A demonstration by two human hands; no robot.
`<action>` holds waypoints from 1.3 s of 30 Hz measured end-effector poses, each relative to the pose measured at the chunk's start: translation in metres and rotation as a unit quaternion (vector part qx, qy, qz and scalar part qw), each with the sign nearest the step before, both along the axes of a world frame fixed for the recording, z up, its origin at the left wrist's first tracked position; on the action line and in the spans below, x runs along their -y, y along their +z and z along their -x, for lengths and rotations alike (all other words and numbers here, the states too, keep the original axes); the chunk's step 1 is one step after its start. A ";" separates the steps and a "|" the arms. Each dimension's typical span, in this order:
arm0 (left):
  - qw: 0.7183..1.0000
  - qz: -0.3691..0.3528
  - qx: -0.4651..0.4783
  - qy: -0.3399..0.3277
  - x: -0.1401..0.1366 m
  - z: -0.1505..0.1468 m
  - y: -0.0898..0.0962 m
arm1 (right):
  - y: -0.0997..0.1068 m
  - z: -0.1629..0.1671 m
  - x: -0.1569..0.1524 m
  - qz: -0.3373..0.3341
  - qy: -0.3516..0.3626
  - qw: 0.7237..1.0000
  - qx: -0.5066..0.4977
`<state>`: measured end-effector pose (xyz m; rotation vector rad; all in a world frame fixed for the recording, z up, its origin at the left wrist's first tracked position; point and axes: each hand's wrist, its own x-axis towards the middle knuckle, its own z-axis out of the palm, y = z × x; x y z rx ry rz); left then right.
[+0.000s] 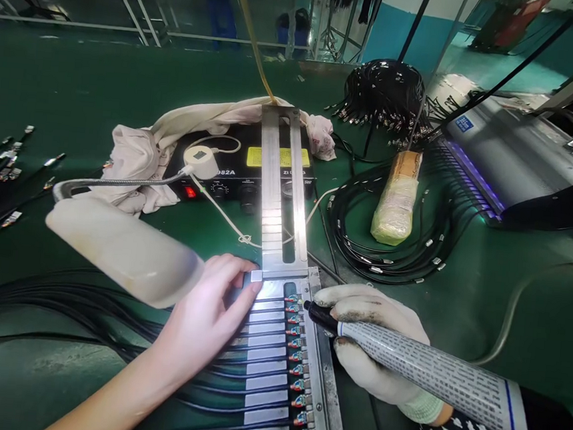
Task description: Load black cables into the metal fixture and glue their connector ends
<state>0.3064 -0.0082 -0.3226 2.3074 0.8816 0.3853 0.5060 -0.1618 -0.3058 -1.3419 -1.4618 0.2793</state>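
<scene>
A metal jig (334, 406) holds a row of black cables (265, 376) lying side by side, their exposed coloured wires and connectors (298, 370) along its right side. My bare left hand (216, 299) is at the jig's far end, with thumb and index finger closed on a small silver block (256, 276). In its white glove, my right hand (380, 344) grips a glue dispensing tube (428, 364) with dense print on its barrel. The tube's black nozzle points left, close to the farthest connector. Whether the nozzle touches it, I cannot tell.
A white lamp head (123, 247) hangs over my left wrist. Behind the jig is a black control box (229, 183) with a cloth (135, 161) around it. Coiled cables (350, 227), a wrapped block (394, 211) and a violet-lit grey machine (532, 156) are at right.
</scene>
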 end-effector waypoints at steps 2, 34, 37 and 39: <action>1.000 0.000 0.000 0.001 0.000 0.000 0.000 | 0.001 0.000 0.000 -0.002 -0.001 1.000 0.002; 1.000 -0.004 -0.012 0.008 0.000 -0.004 0.004 | -0.005 0.000 0.000 0.010 0.001 1.000 -0.027; 1.000 -0.002 -0.011 0.006 -0.001 -0.003 0.004 | -0.004 0.000 -0.001 0.015 -0.003 1.000 -0.019; 1.000 -0.004 -0.011 0.005 -0.001 -0.002 0.004 | -0.001 -0.001 0.000 0.003 -0.004 1.000 -0.017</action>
